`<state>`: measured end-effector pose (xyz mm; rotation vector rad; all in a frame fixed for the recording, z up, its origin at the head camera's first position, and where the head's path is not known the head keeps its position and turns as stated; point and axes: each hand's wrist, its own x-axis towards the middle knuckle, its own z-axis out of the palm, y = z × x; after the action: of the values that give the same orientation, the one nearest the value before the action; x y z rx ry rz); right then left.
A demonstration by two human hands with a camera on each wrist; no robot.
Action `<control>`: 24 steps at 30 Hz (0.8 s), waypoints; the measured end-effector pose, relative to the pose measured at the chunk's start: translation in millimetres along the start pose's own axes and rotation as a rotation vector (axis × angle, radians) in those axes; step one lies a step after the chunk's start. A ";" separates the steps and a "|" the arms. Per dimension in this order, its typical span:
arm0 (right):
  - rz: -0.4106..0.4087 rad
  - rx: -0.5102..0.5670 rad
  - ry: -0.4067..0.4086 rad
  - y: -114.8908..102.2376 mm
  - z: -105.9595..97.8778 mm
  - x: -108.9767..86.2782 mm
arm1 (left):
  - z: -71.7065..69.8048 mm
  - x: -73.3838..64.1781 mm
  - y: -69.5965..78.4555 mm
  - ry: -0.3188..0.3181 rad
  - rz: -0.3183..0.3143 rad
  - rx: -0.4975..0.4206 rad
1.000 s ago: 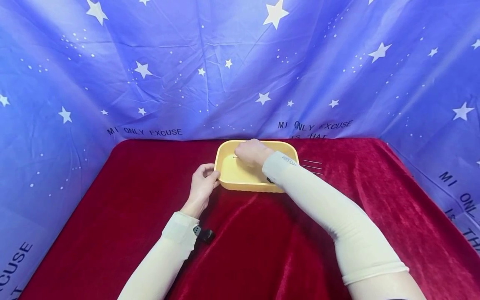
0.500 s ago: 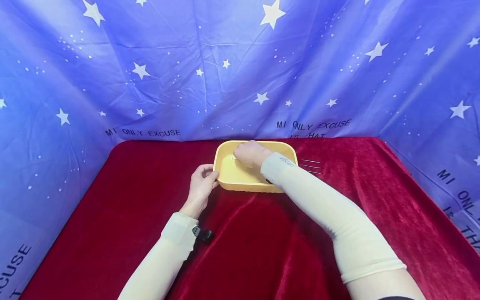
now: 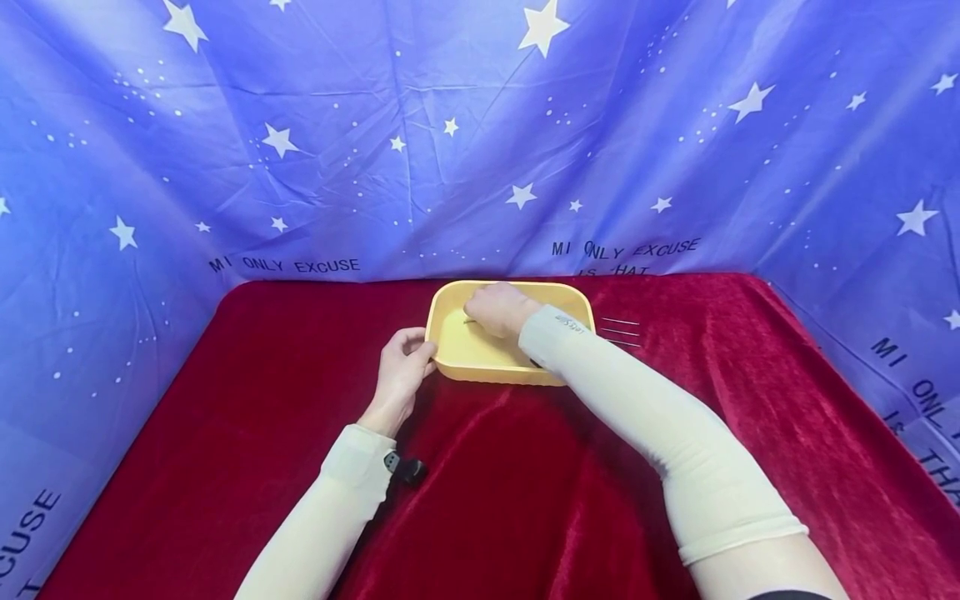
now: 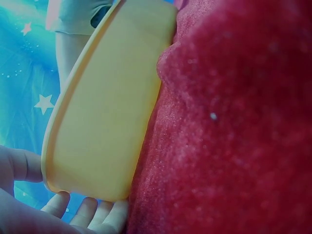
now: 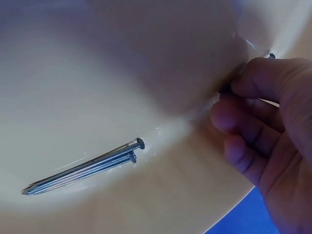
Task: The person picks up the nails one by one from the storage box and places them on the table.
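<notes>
A yellow rectangular plastic box (image 3: 495, 377) stands on the red cloth. My left hand (image 3: 402, 367) grips its left end, thumb and fingers at the corner; the left wrist view shows the fingertips (image 4: 87, 209) against the outer wall. Inside the box, my right hand (image 3: 501, 310) is down near the far wall, palm hidden from the head view. Between thumb and index finger it pinches a nail, whose dark head (image 5: 225, 89) shows in the right wrist view. Another nail head (image 5: 271, 56) shows behind the thumb. Several steel nails (image 5: 83, 170) lie side by side on the box floor.
Three thin nails (image 3: 621, 333) lie spaced apart on the red velvet cloth (image 3: 300, 400), right of the box. A blue curtain with white stars (image 3: 337, 183) hangs behind and at both sides. A black wrist camera (image 3: 405, 468) sits by the left cuff.
The right fingers have turned slightly, and the thin nail end showing by them now slants differently. The left hand keeps its place on the box. The whole head view has shifted a little.
</notes>
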<state>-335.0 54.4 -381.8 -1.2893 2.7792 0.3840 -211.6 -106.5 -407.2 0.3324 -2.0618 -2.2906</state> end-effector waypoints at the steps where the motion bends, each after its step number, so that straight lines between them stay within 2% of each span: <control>1: 0.002 -0.001 -0.004 -0.2 -0.1 -0.1 | -0.1 0.5 -0.3 -0.002 -0.004 0.000; 10: 0.029 -0.007 -0.048 -0.4 -1.6 0.9 | -0.4 -0.3 2.8 -0.003 -0.008 -0.001; 16: 0.042 0.029 -0.081 -0.7 -2.8 0.1 | 0.0 -0.8 2.7 0.003 -0.005 0.009; 24: 0.036 0.047 -0.074 2.2 3.2 0.5 | 0.2 -0.7 1.2 0.005 -0.013 0.009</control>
<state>-337.1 56.2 -384.6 -1.1916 2.7359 0.3583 -211.0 -106.3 -405.9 0.3523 -2.0743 -2.2856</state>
